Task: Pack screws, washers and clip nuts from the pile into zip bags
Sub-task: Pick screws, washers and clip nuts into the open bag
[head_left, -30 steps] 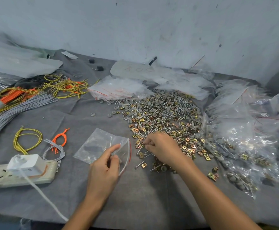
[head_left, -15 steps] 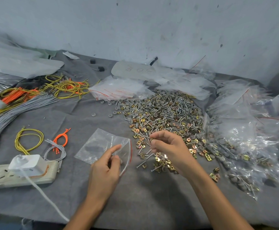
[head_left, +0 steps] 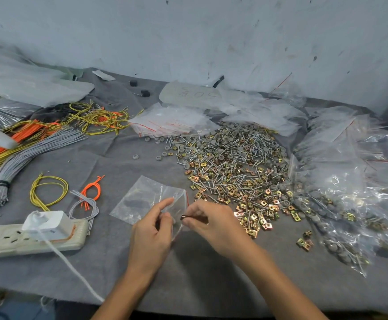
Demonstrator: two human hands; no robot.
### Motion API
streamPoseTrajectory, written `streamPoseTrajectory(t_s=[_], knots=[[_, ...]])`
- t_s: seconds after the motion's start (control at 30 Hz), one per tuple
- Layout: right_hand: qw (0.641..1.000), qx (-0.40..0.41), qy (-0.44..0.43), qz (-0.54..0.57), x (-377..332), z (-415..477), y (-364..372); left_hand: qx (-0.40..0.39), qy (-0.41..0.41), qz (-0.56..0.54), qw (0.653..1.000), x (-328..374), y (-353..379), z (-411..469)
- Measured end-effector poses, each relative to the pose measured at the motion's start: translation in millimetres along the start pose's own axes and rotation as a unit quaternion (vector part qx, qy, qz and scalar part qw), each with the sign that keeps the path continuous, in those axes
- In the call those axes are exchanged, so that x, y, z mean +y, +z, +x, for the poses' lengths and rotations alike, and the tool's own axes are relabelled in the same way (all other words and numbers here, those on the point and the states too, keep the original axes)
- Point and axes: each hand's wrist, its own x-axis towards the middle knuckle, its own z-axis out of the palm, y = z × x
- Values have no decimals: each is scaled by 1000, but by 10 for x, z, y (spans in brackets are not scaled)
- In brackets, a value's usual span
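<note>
Most of the screws, washers and clip nuts lie loose in the pile (head_left: 232,172), which spreads over the grey cloth (head_left: 211,273) and serves as the reference for all positions below. Just in front of the pile and to its left, a clear zip bag (head_left: 142,197) with a red seal line lies partly on the cloth. The left hand (head_left: 151,234) pinches one lip of the bag's mouth between thumb and forefinger, holding the mouth lifted apart. The right hand (head_left: 211,220), between the bag's mouth and the pile's near edge, pinches a small fastener (head_left: 185,217) in its fingertips, with the tip at the mouth of the bag; whether it is one screw or several pieces together cannot be told. The bag looks nearly empty, though its contents are hard to read through the film. To the right of the pile, touching its edge, a heap of filled bags (head_left: 340,204) shows grey washers, screws and gold clip nuts inside, so a good share of the packing is judged done. Behind the pile on its left side, a stack of empty zip bags (head_left: 172,122) waits. Judged from the size of the pile, the task is somewhere in its middle: this bag is only beginning to be loaded and is not yet sealed, and many more fillings are left.
</note>
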Motion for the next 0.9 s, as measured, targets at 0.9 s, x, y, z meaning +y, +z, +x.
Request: streamPoseTrajectory(t_s=[0.9], knots=[[967,124,22,-222,159,277,-313,9,0,-12,1000,20,3,1]])
